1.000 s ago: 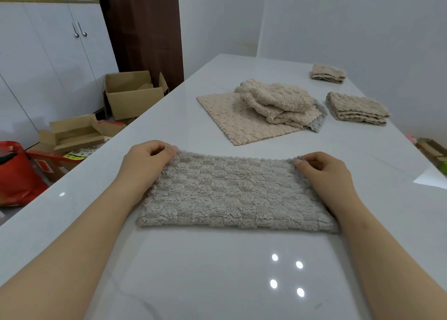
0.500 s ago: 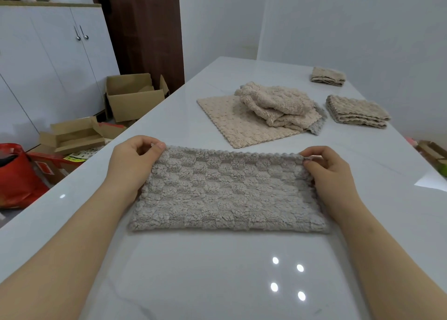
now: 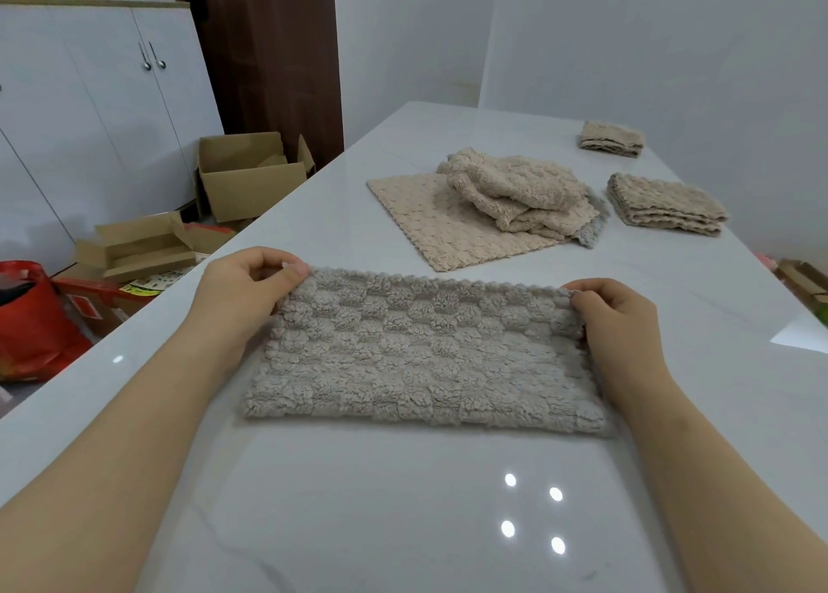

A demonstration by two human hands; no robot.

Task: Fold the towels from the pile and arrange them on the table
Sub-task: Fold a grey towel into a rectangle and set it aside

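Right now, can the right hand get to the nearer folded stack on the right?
Probably yes: only bare table lies between the right hand and the folded stack, farther along the same side. The hand pinches the grey towel at its far corner, though, so it must let go first.

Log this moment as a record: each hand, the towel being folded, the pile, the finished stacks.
left hand: pinches the far left corner of the grey towel
right hand: pinches its far right corner
grey towel: long rectangle, flat on the white table, seemingly folded once
pile: crumpled beige towels on a flat beige towel, beyond the grey towel
folded stacks: nearer stack right of the pile; farther stack behind it
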